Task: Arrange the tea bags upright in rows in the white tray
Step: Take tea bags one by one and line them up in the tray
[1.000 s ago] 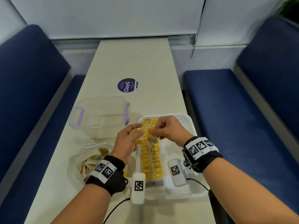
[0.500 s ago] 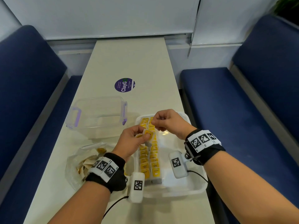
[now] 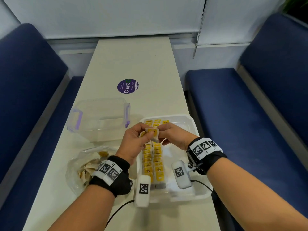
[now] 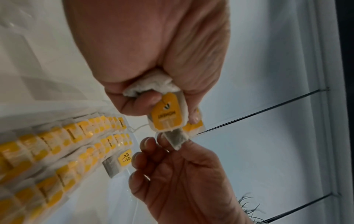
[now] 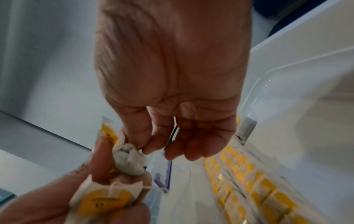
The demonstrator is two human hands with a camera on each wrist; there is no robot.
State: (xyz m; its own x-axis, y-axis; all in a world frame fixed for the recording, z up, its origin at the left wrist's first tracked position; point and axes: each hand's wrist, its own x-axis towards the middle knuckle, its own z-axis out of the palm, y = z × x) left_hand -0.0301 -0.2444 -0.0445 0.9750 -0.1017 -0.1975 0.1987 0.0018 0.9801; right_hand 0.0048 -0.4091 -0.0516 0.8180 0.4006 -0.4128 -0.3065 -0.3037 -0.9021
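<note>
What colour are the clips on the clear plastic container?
Purple clips, clearest in the head view.

Looks like a café/canteen-type booth, maybe an office pantry; can't tell which. Long narrow cream surface (image 3: 133, 64) w/ dark-blue padded bench seats (image 3: 233, 104) on both sides, backrests incl. Far end butts against a pale wall w/ window blind (image 3: 116, 15) & its pull cord (image 3: 198, 30). Round purple "ClayGo" sticker (image 3: 127, 86) stuck mid-surface, i.e. a clean-as-you-go notice typical of shared eating areas. Bit of green plant (image 3: 298, 5) top right behind the seat.
</note>
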